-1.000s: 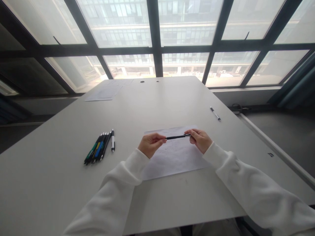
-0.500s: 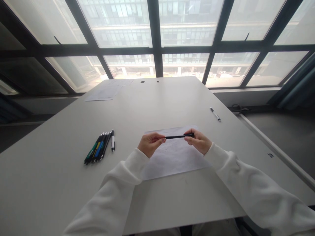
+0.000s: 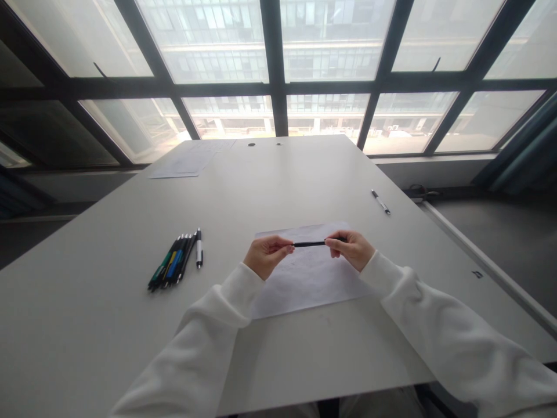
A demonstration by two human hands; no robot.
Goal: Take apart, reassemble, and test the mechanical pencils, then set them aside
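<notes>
A black pen (image 3: pixel 310 244) is held level just above a sheet of paper (image 3: pixel 308 278) that lies on the white table (image 3: pixel 87 325). The left hand (image 3: pixel 265 255) pinches the pen's left end between thumb and fingertips, and the right hand (image 3: pixel 351 248) pinches its right end the same way, so the pen spans the gap between them. Both arms wear white sleeves (image 3: pixel 456 342). To the left, well apart from the hands, a row of pens (image 3: pixel 174 264) lies side by side, touching, loose on the table. Another single pen (image 3: pixel 380 201) lies further off to the right. More sheets (image 3: pixel 185 161) rest at the far left corner, near the window (image 3: pixel 278 69).
</notes>
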